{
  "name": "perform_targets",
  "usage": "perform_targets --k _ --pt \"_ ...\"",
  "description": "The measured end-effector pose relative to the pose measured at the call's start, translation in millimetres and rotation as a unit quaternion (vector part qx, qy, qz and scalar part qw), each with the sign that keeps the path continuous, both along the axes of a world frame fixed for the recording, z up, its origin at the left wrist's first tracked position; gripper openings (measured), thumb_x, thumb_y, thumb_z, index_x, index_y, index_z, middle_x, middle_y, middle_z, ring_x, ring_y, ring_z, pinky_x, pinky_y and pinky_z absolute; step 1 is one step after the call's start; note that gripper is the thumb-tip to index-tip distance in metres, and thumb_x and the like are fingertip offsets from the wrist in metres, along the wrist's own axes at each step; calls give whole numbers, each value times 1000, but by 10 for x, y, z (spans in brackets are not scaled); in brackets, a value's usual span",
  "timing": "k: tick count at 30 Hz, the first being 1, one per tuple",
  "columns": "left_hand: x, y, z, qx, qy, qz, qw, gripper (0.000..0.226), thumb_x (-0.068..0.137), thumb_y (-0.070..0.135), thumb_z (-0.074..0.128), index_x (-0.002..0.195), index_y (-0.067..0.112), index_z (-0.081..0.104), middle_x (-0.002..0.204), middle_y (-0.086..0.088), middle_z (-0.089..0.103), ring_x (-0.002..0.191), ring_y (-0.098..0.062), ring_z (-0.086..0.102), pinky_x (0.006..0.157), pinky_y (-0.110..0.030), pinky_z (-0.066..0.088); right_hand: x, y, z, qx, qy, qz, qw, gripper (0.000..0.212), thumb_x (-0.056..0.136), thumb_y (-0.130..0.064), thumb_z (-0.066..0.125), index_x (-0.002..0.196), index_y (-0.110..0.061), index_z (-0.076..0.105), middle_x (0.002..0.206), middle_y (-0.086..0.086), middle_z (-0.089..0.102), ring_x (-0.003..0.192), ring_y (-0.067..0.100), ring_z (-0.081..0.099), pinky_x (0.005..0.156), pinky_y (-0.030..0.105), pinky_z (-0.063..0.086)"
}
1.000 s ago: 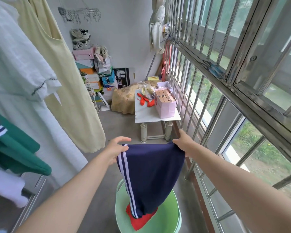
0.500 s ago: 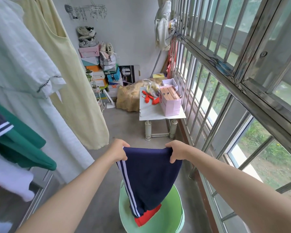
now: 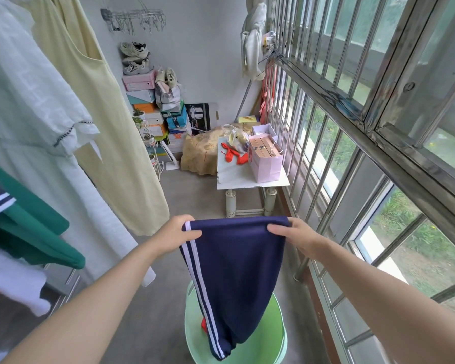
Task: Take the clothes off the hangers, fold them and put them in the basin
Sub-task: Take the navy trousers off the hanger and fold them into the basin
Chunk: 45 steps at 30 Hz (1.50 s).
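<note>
Currently I judge folding under way: left hand (image 3: 179, 233) and right hand (image 3: 289, 235) each pinch the navy trousers (image 3: 234, 271), which hang above the basin (image 3: 273, 345). Next: halve again, then lower in.

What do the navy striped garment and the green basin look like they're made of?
The navy garment looks like soft, matte knit sportswear fabric: it drapes limply in folds. The green basin is probably plastic: smooth, slightly glossy, with a thin moulded rim.

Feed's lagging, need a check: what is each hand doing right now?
Left hand: closed, gripping the navy garment by its top left corner.
Right hand: closed, gripping the same garment's top right corner.
</note>
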State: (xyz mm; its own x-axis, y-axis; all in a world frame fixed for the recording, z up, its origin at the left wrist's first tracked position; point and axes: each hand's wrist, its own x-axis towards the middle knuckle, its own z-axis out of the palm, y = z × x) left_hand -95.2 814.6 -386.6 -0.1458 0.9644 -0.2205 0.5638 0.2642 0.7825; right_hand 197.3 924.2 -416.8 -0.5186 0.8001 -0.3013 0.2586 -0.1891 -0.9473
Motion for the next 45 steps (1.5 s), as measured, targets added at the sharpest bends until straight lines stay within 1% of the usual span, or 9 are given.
perform_targets --k 5,8,11,16,26,32,36,41,45 --pt "243 73 260 81 -155 45 983 31 87 18 64 98 -10 55 86 -13 64 78 -20 61 76 -33 47 53 -92 -22 -147 148 -91 974 35 94 -38 51 113 -11 64 110 3 70 102 17 64 88 28 46" --pt "387 129 404 91 -235 61 966 22 94 7 55 107 -11 55 92 -14 66 80 -20 64 77 -32 51 41 -191 -87 -195 174 -38 964 51 77 -46 71 118 -19 60 117 5 68 110 24 63 89 35 49" --pt "437 160 495 87 -277 60 955 17 95 7 53 108 -4 58 93 -11 67 80 -19 65 79 -33 51 59 -268 -200 -179 151 81 969 79 56 -23 88 127 -12 54 124 12 64 115 29 60 93 39 50" --pt "425 135 609 78 -314 48 945 12 95 6 52 101 5 62 92 -10 68 81 -21 66 78 -33 51 37 -333 -298 -167 127 115 971 72 62 -8 79 129 -6 51 124 18 62 115 33 60 94 38 50" --pt "381 -6 800 31 -368 -43 928 24 82 15 59 103 5 59 92 -7 68 81 -17 66 74 -26 53 -181 -431 -199 -191 173 103 961 90 50 -27 92 129 -9 54 126 12 62 117 29 59 91 36 52" --pt "303 24 1011 71 -465 -32 882 17 84 8 58 98 6 68 93 -11 71 82 -20 70 76 -29 57 -266 -264 233 -171 300 18 938 87 40 -35 94 118 -17 62 117 7 68 105 23 66 86 35 56" --pt "288 107 1039 74 -500 -3 863 19 84 11 54 94 6 69 89 -11 73 78 -20 71 75 -30 57 -360 -409 149 -195 190 112 956 74 53 -28 91 118 -7 62 117 14 66 108 28 63 85 37 54" --pt "157 91 869 14 -504 59 862 25 94 15 43 109 4 60 93 -10 73 82 -21 72 78 -33 57 -276 -365 268 -203 178 49 962 30 90 -19 61 120 -13 61 116 4 69 103 17 67 81 27 55" --pt "18 26 710 -30 -465 135 875 25 99 17 41 100 5 64 84 -8 75 74 -20 73 74 -33 58 -163 -318 329 -219 56 60 972 35 90 -30 58 121 -15 59 107 -1 72 97 15 69 77 30 53"
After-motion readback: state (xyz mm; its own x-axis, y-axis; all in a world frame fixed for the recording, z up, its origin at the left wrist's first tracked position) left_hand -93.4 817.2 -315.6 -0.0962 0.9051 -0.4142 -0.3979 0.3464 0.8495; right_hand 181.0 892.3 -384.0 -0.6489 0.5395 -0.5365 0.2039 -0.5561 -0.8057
